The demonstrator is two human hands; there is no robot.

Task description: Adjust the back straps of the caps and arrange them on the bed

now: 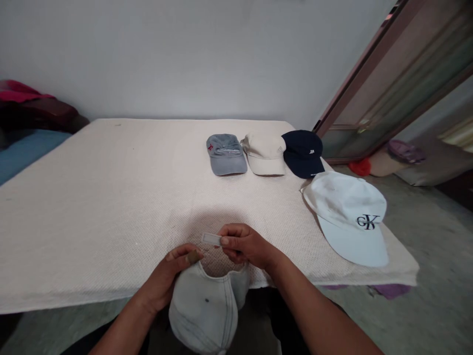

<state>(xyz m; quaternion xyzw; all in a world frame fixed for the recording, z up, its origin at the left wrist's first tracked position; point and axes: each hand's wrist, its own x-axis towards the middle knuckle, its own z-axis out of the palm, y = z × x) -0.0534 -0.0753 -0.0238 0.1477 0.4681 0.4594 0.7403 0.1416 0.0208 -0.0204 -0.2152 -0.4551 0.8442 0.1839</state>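
Left hand (173, 270) grips a gray baseball cap (201, 313); right hand (248, 245) pinches its strap (211, 239).
White cap (342, 199) lies at the counter's (111, 212) right edge.

A bold dark K (369, 221) jumps out now, what looks like a G tucked against it, on the white cap (340, 197) at the right edge of the table (92, 207), while small marks on the navy cap (301, 148), beige cap (263, 148) and grey-blue cap (228, 165) nearer the far edge can't be read.
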